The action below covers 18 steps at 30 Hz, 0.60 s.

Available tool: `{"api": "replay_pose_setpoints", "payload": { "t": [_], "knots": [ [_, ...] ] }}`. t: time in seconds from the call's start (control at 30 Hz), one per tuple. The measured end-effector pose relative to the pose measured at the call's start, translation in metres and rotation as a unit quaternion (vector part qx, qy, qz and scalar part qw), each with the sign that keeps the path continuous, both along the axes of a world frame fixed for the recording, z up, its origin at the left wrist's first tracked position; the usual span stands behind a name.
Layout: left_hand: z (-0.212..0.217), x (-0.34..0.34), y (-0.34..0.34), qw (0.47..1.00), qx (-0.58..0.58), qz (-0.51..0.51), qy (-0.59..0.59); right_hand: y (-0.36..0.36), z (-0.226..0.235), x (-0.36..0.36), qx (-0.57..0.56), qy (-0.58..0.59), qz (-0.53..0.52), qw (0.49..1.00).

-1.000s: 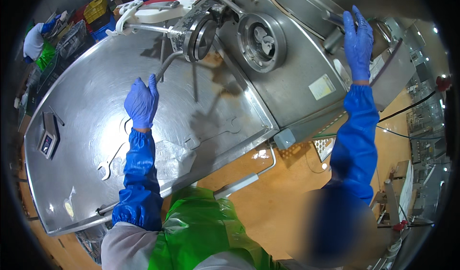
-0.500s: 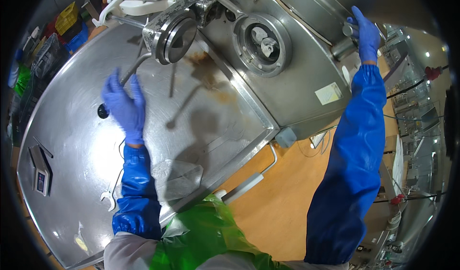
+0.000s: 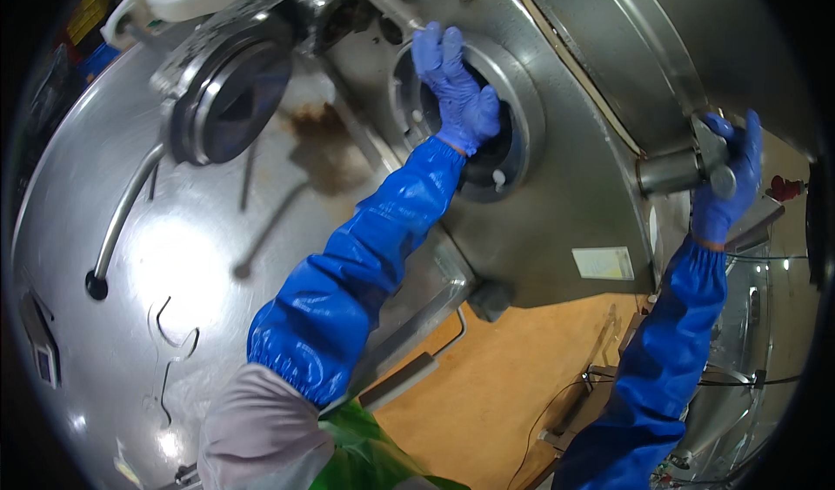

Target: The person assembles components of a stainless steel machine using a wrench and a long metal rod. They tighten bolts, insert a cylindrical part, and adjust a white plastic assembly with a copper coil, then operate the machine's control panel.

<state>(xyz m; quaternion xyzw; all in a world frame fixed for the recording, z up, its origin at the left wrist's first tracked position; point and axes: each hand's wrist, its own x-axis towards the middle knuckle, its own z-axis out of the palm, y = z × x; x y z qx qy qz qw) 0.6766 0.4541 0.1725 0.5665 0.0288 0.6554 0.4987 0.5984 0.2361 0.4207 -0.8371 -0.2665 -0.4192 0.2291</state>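
Left hand point(image 3: 457, 90): our open fingers rest on the round port's rim point(image 3: 529, 120), gripping nothing.
Right hand point(image 3: 731, 177): closed around the steel handle point(image 3: 683, 170).
Risk: we judge fingers could catch inside the port.

The round port point(image 3: 470, 112) is a wide steel ring set in the slanted side of the steel machine, its opening dark inside, with a small white knob at its lower edge. The left hand point(image 3: 457, 90), in a blue glove, lies flat across the opening, fingers pointing up. The steel handle point(image 3: 683, 168) is a short, thick cylinder sticking out sideways from the machine's right side. The right hand point(image 3: 731, 177), also gloved in blue, wraps around its end.
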Motion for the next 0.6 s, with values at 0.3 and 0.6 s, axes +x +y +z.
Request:
{"api": "replay_pose_setpoints", "payload": {
  "t": [0.3,0.6],
  "knots": [
    [0.005,-0.024,0.027,0.995,0.077,-0.038,0.050,-0.019,0.012,0.031,-0.142,-0.068,-0.096,0.983],
    [0.049,-0.254,0.169,0.930,0.287,0.030,0.229,-0.026,0.012,0.042,-0.129,-0.026,-0.132,0.983]
  ]
}}
